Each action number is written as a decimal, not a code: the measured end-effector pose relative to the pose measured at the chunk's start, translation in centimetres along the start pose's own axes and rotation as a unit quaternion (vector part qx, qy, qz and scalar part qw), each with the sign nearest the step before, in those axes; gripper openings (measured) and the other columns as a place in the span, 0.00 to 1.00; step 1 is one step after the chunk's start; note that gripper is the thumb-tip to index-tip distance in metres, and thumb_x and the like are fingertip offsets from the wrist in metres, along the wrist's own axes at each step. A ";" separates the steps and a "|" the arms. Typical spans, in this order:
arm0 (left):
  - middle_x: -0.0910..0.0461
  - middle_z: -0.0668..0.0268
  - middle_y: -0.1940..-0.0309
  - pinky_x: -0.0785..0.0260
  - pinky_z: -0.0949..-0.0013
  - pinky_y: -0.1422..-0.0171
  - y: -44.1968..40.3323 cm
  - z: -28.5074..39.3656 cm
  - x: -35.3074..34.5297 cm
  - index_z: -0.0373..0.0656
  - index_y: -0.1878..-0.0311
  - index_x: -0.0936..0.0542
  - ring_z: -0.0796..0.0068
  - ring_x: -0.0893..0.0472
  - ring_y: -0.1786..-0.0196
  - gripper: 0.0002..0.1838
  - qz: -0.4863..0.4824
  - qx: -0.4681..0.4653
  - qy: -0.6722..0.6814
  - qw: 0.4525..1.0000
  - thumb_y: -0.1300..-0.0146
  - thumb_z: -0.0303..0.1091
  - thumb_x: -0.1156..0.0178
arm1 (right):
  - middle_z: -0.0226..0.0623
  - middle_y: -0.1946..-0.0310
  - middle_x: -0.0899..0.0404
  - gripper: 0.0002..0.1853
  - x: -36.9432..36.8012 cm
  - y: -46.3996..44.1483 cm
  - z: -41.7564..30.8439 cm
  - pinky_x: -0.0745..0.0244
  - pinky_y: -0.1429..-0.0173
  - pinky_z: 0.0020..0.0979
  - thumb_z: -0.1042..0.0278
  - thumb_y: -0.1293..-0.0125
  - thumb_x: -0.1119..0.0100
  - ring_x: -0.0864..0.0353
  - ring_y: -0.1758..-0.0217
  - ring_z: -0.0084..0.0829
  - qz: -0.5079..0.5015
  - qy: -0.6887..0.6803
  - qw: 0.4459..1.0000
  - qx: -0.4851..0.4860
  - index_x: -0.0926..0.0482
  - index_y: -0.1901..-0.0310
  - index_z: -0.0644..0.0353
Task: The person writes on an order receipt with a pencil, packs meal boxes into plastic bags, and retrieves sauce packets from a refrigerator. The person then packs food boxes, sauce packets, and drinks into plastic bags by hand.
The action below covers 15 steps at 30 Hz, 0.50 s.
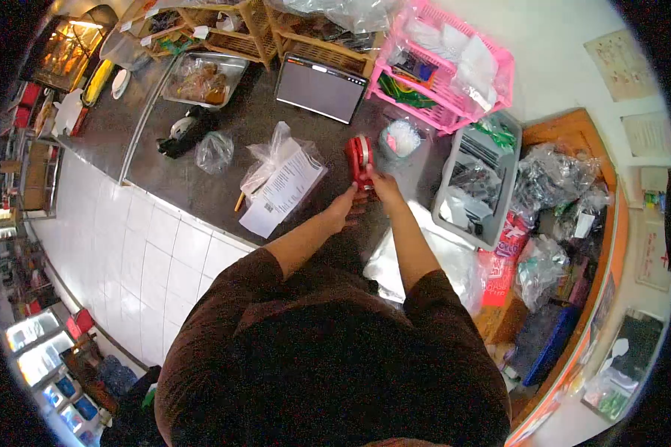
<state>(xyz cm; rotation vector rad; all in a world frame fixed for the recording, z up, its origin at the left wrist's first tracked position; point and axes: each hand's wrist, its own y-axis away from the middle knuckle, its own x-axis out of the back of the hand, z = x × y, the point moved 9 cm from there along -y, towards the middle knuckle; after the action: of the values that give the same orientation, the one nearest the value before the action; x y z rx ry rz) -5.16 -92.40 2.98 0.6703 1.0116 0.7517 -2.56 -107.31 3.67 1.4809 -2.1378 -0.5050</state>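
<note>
A red stapler (360, 156) with a pale strip along its top is on the dark counter in front of me. My right hand (382, 184) is closed around its near end. Beside that end, my left hand (341, 209) has its fingers stretched out, with the thumb close to or touching the stapler. To the left, a printed white paper slip (279, 192) lies against a clear plastic bag (276, 149). Part of a pencil (239, 201) shows by the slip. A cup with white contents (401, 139) stands right of the stapler.
A tablet (320, 89) and a metal tray of wrapped food (203, 78) sit farther back. A pink basket (440, 63) and a grey bin (479, 179) line the right. A crumpled clear bag (215, 152) lies left, near a black object (184, 132).
</note>
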 end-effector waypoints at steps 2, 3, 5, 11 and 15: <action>0.23 0.73 0.38 0.38 0.53 0.34 -0.9 -0.6 0.5 0.54 0.37 0.21 0.67 0.26 0.41 0.34 0.018 -0.029 0.005 0.999 0.29 0.71 0.52 | 0.32 0.68 0.17 0.19 0.3 1.3 -1.9 0.29 0.62 0.28 0.49 0.26 0.40 0.22 0.63 0.25 -0.008 0.008 1.000 -0.007 0.13 0.65 0.57; 0.23 0.73 0.38 0.40 0.54 0.33 -0.9 -0.6 0.7 0.54 0.38 0.20 0.68 0.27 0.40 0.34 0.013 -0.060 0.037 0.997 0.31 0.71 0.49 | 0.34 0.65 0.17 0.19 0.9 3.4 -3.5 0.28 0.62 0.28 0.49 0.27 0.38 0.22 0.66 0.25 0.008 0.025 0.999 0.035 0.13 0.65 0.59; 0.23 0.73 0.38 0.41 0.54 0.32 -1.6 -0.5 1.1 0.54 0.38 0.20 0.69 0.28 0.39 0.34 0.007 -0.096 0.065 0.993 0.33 0.71 0.45 | 0.37 0.61 0.18 0.18 2.7 9.0 -3.7 0.26 0.61 0.28 0.52 0.29 0.35 0.20 0.69 0.26 0.088 0.115 0.970 0.195 0.15 0.65 0.63; 0.15 0.72 0.49 0.35 0.63 0.35 -0.6 -0.1 0.6 0.51 0.48 0.12 0.75 0.22 0.48 0.22 0.044 -0.163 0.001 0.986 0.39 0.53 0.27 | 0.42 0.58 0.18 0.12 4.9 23.7 7.1 0.25 0.43 0.38 0.60 0.35 0.29 0.19 0.50 0.40 0.162 0.146 0.963 0.158 0.12 0.72 0.58; 0.11 0.70 0.59 0.28 0.68 0.44 -5.0 -0.7 1.5 0.49 0.56 0.09 0.75 0.17 0.56 0.16 0.089 -0.216 -0.095 0.968 0.39 0.49 0.26 | 0.42 0.61 0.16 0.10 4.2 23.3 8.3 0.23 0.46 0.39 0.62 0.31 0.33 0.16 0.55 0.40 0.120 0.073 0.984 0.106 0.12 0.66 0.60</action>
<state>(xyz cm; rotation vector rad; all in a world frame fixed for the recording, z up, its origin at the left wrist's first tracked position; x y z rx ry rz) -4.15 -94.02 -1.96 0.4449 0.5875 1.0075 -26.31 -103.07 10.57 1.2968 -2.2658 -0.0814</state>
